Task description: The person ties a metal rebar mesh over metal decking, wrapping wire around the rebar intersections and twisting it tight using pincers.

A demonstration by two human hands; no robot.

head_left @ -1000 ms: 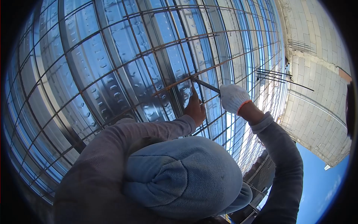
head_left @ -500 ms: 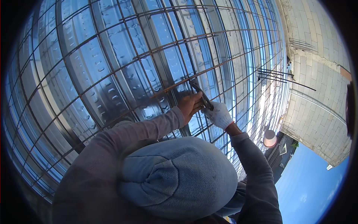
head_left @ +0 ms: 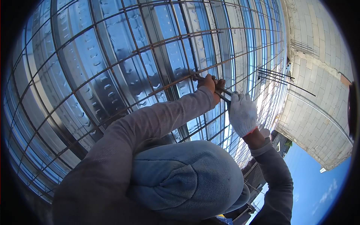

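Bare-skinned, my left hand (head_left: 212,87) is closed around the head end of a dark metal hand tool (head_left: 224,93), right beside a crossing of rusty rebar (head_left: 176,80). My right hand (head_left: 243,112), in a white knit glove with an orange cuff edge, grips the handle end of the same tool, lower and to the right. The tool's tip lies close to the crossing; its exact contact is partly hidden by my left fingers. Under the bars lies shiny corrugated metal decking (head_left: 108,88).
The rebar grid spreads over the decking on all sides. At the right stands a pale block wall (head_left: 315,112), with several dark bars (head_left: 287,84) sticking out near it. My knee in blue denim (head_left: 187,180) fills the bottom centre.
My left hand has moved up and right onto the tool near the crossing. My right hand has swung in beside the left hand and then back out to the right, still on the tool.
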